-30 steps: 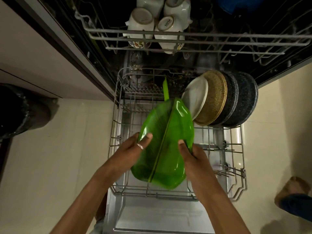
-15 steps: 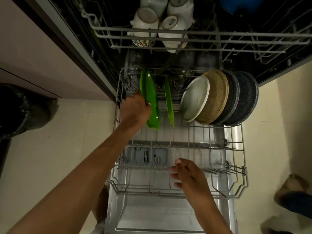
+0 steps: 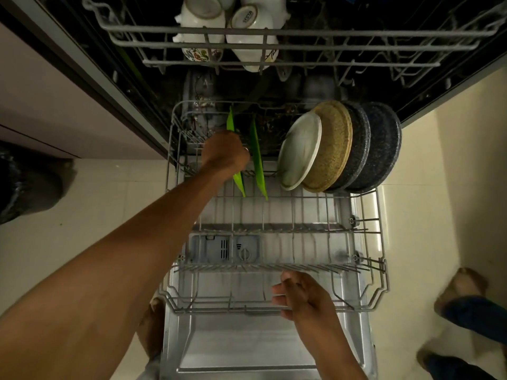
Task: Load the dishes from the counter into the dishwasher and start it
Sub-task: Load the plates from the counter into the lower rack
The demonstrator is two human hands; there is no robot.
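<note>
Left hand [image 3: 225, 153] reaching into the far left part of the lower rack [image 3: 380, 242], back turned up, fingers curled round the rim of a green plate [image 3: 239, 183] standing on edge between the tines. Just right of it, a second green plate [image 3: 258, 160], also on edge. Further right, a leaning row packed close together at the rack's far right corner: white plate [image 3: 299, 152], tan speckled plate [image 3: 333, 144], then two dark speckled plates [image 3: 380, 149]. Right hand [image 3: 301, 297] low at the near rim of the rack, fingers loosely curled, gripping nothing; impossible to tell whether touching the wire. Under the rack, the opened dishwasher door [image 3: 247, 352] with its detergent dispenser [image 3: 225, 249]. At the far edge, above, the upper rack [image 3: 301, 31] carrying white mugs [image 3: 200, 20] turned upside down. To the near right, on the pale floor [image 3: 425, 187], a blurred foot [image 3: 461, 289].
</note>
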